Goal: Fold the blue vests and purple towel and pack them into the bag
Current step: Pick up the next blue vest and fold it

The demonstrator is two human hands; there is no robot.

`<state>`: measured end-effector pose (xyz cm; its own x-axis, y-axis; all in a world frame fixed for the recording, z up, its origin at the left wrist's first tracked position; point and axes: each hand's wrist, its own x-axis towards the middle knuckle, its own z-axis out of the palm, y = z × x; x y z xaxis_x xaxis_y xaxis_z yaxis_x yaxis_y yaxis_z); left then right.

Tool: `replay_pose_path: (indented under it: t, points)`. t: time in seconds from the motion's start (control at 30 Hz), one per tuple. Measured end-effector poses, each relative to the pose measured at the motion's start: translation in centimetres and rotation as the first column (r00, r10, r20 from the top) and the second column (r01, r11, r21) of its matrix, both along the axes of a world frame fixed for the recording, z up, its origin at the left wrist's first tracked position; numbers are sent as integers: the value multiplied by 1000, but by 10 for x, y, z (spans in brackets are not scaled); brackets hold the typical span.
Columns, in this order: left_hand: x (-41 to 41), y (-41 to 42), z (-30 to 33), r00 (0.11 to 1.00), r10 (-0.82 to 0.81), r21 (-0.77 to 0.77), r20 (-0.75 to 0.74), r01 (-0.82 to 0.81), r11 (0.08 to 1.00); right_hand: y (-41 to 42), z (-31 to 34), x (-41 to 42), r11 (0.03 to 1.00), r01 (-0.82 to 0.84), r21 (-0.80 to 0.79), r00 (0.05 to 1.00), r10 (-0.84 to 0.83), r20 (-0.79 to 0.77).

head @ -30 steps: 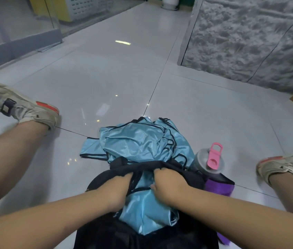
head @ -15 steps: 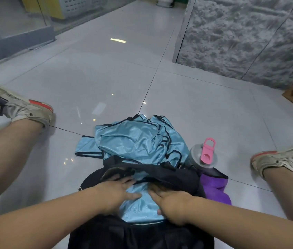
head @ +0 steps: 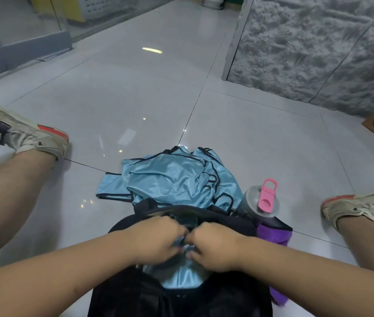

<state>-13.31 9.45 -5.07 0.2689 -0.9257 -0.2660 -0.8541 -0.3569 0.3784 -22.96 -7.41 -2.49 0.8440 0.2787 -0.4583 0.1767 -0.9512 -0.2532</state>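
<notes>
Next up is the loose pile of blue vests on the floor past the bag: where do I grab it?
Take the pile of blue vests at its raised, bunched crown, coming from above over the bag. The flat strap end on the left would only trail.

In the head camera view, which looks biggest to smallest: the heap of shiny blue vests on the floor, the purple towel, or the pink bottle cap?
1. Heap of shiny light-blue vests, clearly largest.
2. Purple towel, though the black bag partly hides it, so its real size is unsure.
3. Pink plastic bottle cap, smallest.
</notes>
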Motion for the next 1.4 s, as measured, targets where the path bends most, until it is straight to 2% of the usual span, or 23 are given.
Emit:
replay_pose_path:
  t: [0.07, 0.1, 0.17, 0.23, 0.27, 0.3, 0.4, 0.5, 0.57, 0.6, 0.67, 0.73, 0.83, 0.9, 0.97, 1.07, 1.13, 1.23, 1.33, 1.4]
  points:
    - [3, -1, 21, 988, 110, -219, -105, -130, 967, -3, 22, 10, 960, 86, 266, 990, -111, 82]
    - [8, -2, 31, 973, 160, -328, -163, -207, 922, -5, 33, 15, 902, 150, 406, 976, -199, 83]
    - [23, -6, 46, 880, 275, -491, -388, -450, 746, -9, 46, 30, 692, 296, 658, 908, -417, 30]
    - [45, -17, 53, 724, 342, -491, -598, -669, 558, -15, 50, 54, 486, 414, 770, 789, -613, -37]
    - [57, -23, 52, 691, 374, -479, -618, -709, 517, -19, 46, 69, 449, 459, 767, 735, -677, -43]
    - [70, -29, 48, 678, 413, -463, -609, -726, 509, -24, 39, 85, 455, 499, 738, 697, -716, -31]
    - [101, -43, 20, 625, 500, -357, -599, -768, 532, -40, 8, 120, 588, 609, 533, 686, -727, 18]
    - [124, -52, -15, 646, 582, -224, -493, -741, 633, -51, -16, 136, 747, 607, 270, 773, -635, 19]
    - [131, -54, -34, 693, 602, -109, -397, -686, 719, -53, -31, 140, 848, 530, 21, 847, -530, 42]
    - [133, -53, -43, 738, 591, -74, -326, -644, 762, -53, -38, 142, 864, 499, -61, 866, -497, 54]
    - [133, -50, -59, 822, 544, -8, -167, -553, 833, -58, -49, 141, 864, 498, -72, 867, -494, 58]
    - [135, -44, -67, 846, 530, 124, -53, -521, 844, -63, -49, 147, 827, 562, 18, 825, -562, 57]
    - [139, -39, -71, 846, 533, 208, -18, -518, 830, -70, -37, 163, 644, 721, 256, 659, -752, 34]
    - [141, -39, -69, 795, 606, 135, -1, -601, 788, -72, -26, 174, 531, 756, 383, 580, -815, -15]
    - [146, -40, -68, 707, 707, 2, 10, -707, 707, -73, -16, 182, 436, 753, 493, 524, -850, -49]
    - [151, -42, -64, 624, 778, -124, -65, -779, 615, -76, -6, 189, 299, 732, 612, 455, -883, -113]
    - [151, -47, -58, 595, 787, -108, -163, -804, 585, -80, 1, 189, 238, 722, 649, 450, -875, -179]
    - [143, -59, -39, 589, 719, -145, -368, -800, 582, -85, 6, 185, 229, 700, 676, 492, -842, -223]
    - [129, -76, -23, 737, 571, -269, -362, -669, 693, -84, 8, 182, 197, 672, 713, 546, -782, -299]
    - [125, -85, -19, 746, 568, -254, -348, -658, 709, -82, 10, 182, 157, 638, 754, 586, -733, -344]
